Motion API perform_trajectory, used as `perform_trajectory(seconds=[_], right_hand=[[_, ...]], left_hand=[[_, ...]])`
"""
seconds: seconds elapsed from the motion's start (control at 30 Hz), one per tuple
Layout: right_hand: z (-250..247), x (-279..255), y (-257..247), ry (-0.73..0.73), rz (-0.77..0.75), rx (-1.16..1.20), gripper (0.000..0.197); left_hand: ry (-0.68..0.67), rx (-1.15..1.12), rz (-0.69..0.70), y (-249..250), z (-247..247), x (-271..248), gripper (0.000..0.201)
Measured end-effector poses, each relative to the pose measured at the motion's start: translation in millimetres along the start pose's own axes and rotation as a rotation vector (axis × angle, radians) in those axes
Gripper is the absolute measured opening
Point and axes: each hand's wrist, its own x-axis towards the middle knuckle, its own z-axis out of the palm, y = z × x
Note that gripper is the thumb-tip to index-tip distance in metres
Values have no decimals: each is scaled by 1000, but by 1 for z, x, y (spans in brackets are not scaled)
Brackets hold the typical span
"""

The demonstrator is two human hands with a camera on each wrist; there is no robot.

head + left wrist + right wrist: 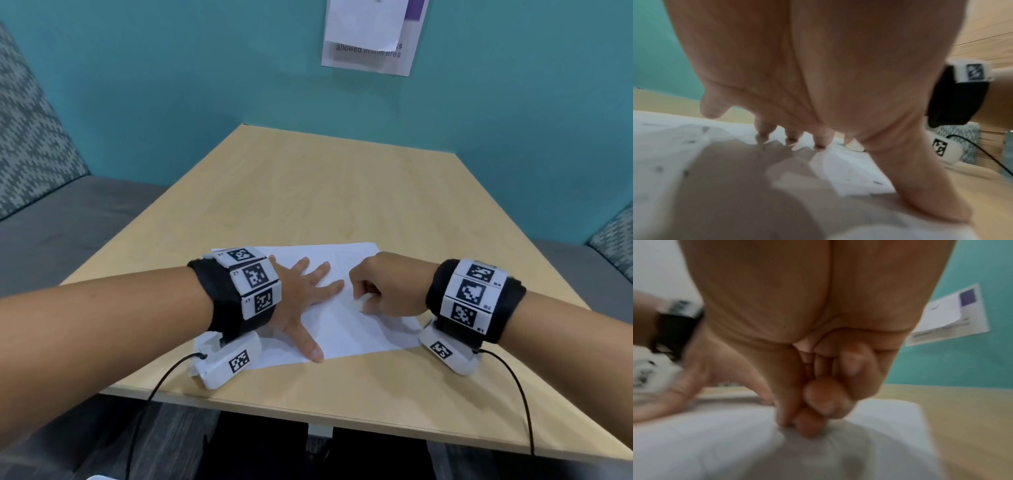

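Observation:
A white sheet of paper (346,337) lies on the near part of a light wooden table (308,192). My left hand (306,293) lies flat on the sheet's left half with fingers spread, pressing it down; in the left wrist view the fingertips (819,142) touch the paper (670,146). My right hand (368,296) is curled over the sheet's middle and pinches a small white eraser (362,302) against the paper. From the left wrist the eraser (854,145) shows beyond the fingers. The blurred right wrist view shows the curled fingers (809,426) down on the paper (715,447).
A teal wall (171,85) stands behind the table with a white notice (370,37) taped to it. Grey padded benches sit to the left (51,226) and right (582,270). Black cables (161,380) hang from the wrist cameras over the table's near edge.

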Motion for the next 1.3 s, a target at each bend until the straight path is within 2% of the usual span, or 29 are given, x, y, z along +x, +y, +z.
perform_trajectory(seconds=[0.13,0.27,0.4,0.43,0.57,0.63,0.73,0.83,0.9,1.0,1.07,1.17,1.23,1.3], right_hand=[[4,3,4,1,1,21,6],[7,0,-1,6,-14,49,6],[19,-12,-20,-96,-161,105,14],[18,-11,-21,-105,-166,103,15],[2,3,-6,-24,-41,39,13],[3,2,-12,-46,-63,40,13],[14,-7,-26,-155,-160,51,14],[5,1,-15,-96,-91,14,15],[2,2,-10,-56,-56,21,17],[13,-7,-24,-139,-151,47,30],[17,-9,-25,-157,-177,47,26],[5,-1,-9,-65,-65,8,9],[5,-3,-12,-59,-76,13,11],[14,-11,-24,-128,-155,39,20]], left_hand=[[43,-7,31,8,-6,5,112],[28,-71,75,10,-7,11,106],[74,-93,126,6,-1,11,85],[76,-88,128,5,1,11,85],[70,-38,89,6,5,15,112],[65,-49,90,4,5,15,108],[66,-78,118,4,5,17,96],[60,-54,99,4,5,17,109],[58,-59,97,5,5,16,109],[46,-90,120,4,3,14,99],[55,-94,126,4,3,15,95],[66,-49,90,5,5,15,108],[69,-49,90,4,6,16,111],[64,-70,103,4,5,16,109]])
